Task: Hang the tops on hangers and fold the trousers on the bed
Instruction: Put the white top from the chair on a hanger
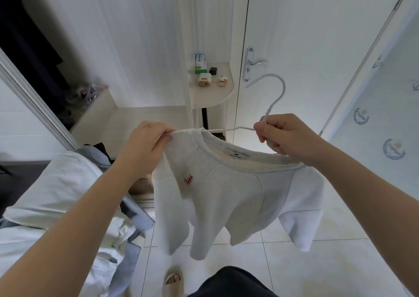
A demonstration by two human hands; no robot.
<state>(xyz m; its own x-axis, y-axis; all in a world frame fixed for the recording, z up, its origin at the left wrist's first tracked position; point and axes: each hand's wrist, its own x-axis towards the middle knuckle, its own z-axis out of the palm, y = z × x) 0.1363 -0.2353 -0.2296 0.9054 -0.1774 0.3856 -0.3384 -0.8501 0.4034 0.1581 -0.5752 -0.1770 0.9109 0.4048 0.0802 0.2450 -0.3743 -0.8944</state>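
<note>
A pale grey crew-neck sweatshirt (238,194) with a small red stitched mark on the chest is held up in the air over the white tiled floor (294,262), body and sleeves drooping, half threaded on a thin white wire hanger (269,111). The hands are apart: the left hand (145,145) pinches the shoulder edge beside the collar, and the right hand (285,135) grips the hanger below its hook together with the collar rim. One hanger arm is hidden inside the fabric; the neck label and the red mark are too blurred to read. A heap of white and pale blue garments (56,194) lies lower left, cut off by the frame. Behind stand a white door with a silver lever handle (258,63) and a rounded white corner shelf (210,92) carrying small items
</note>
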